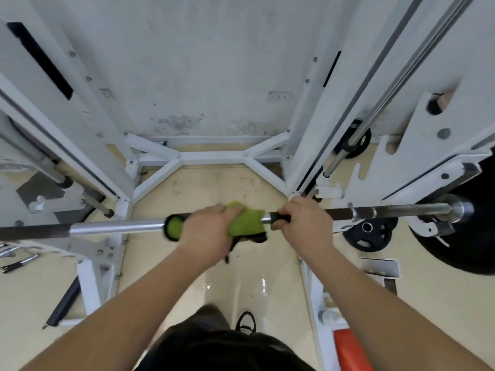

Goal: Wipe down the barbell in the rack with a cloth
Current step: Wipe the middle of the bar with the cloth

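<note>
- Step: wiping mid-shaft. The barbell (115, 227) lies level across the rack (302, 108), in front of the person at about waist height.
- Left hand (206, 230) is curled tight round the green cloth (247, 220), pressing it onto the barbell near the middle.
- Right hand (304, 219) is wrapped round the bare barbell just right of the cloth, holding nothing else; it looks like a steadying grip.
- A green pad (174, 227) with a black rim sits on the barbell just left of the left hand. Cannot tell if it is part of the cloth.
- Next, probably: slide the cloth along the shaft. Going right, the right hand must shift first, since it is almost touching the cloth.
- In the way: a rack hook (353, 212) crosses the barbell further right, and a big plate (466, 236) is loaded on the right end.
- Around: a small plate (371, 231) lies on the floor (214, 188) under the right side, and a dark strap hangs below the cloth.
</note>
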`<state>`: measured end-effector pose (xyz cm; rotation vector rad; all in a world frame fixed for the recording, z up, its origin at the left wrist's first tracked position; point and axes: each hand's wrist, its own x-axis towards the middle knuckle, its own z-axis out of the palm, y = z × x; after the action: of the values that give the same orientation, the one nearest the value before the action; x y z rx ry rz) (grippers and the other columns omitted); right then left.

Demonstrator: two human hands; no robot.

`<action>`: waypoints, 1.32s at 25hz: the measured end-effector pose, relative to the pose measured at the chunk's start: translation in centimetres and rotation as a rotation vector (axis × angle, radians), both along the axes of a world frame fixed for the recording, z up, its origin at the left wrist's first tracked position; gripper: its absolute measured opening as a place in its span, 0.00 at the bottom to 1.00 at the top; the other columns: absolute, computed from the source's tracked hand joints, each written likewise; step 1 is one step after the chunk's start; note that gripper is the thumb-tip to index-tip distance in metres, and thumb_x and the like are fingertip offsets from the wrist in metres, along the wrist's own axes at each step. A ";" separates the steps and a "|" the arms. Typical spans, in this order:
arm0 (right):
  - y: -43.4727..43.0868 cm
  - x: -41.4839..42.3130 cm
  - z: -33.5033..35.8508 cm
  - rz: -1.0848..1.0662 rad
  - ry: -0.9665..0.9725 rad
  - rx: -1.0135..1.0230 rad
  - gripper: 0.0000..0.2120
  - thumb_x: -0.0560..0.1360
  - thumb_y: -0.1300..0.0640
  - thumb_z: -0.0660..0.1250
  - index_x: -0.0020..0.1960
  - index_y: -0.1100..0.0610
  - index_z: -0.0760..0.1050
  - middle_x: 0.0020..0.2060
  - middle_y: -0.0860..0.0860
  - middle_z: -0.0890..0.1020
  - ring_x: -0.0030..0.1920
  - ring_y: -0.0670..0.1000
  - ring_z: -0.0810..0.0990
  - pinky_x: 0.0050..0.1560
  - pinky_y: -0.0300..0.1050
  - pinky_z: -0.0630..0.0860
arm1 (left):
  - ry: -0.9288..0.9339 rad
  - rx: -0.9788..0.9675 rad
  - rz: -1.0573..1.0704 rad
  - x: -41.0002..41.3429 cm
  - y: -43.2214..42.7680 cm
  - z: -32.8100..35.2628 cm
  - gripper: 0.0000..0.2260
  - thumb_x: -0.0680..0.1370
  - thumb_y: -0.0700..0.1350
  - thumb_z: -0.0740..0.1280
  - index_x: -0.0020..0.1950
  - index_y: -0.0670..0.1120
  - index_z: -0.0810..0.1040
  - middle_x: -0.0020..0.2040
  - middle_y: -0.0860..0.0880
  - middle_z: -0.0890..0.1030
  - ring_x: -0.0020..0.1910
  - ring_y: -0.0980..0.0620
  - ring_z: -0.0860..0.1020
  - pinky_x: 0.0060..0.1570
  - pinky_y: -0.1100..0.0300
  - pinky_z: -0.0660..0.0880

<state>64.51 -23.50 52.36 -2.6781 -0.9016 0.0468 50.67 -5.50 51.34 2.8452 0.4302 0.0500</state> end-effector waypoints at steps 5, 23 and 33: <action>-0.6 -1.0 0.3 -0.003 0.052 0.072 0.11 0.68 0.55 0.79 0.49 0.52 0.85 0.44 0.45 0.81 0.47 0.50 0.78 0.41 0.44 0.76 | 0.006 0.103 -0.017 0.0 0.7 -0.6 0.26 0.67 0.50 0.79 0.65 0.52 0.79 0.40 0.48 0.80 0.34 0.42 0.79 0.33 0.58 0.64; -13.9 3.8 0.8 0.125 0.288 0.285 0.10 0.83 0.48 0.57 0.51 0.47 0.77 0.44 0.42 0.77 0.47 0.44 0.75 0.46 0.49 0.78 | -0.077 0.120 0.017 7.4 -10.0 -0.6 0.27 0.77 0.48 0.72 0.76 0.51 0.73 0.61 0.47 0.82 0.53 0.40 0.81 0.55 0.48 0.75; -11.3 2.9 -0.4 0.463 -0.085 0.083 0.35 0.74 0.58 0.69 0.78 0.62 0.61 0.76 0.57 0.65 0.78 0.58 0.58 0.80 0.53 0.52 | -0.064 -0.274 -0.123 6.5 -11.0 0.7 0.36 0.69 0.43 0.68 0.78 0.51 0.67 0.77 0.51 0.70 0.75 0.49 0.68 0.77 0.50 0.60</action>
<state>67.37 -34.82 51.92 -2.3566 -1.4965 -0.0015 57.21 -16.52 52.02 2.5859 0.2280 0.0539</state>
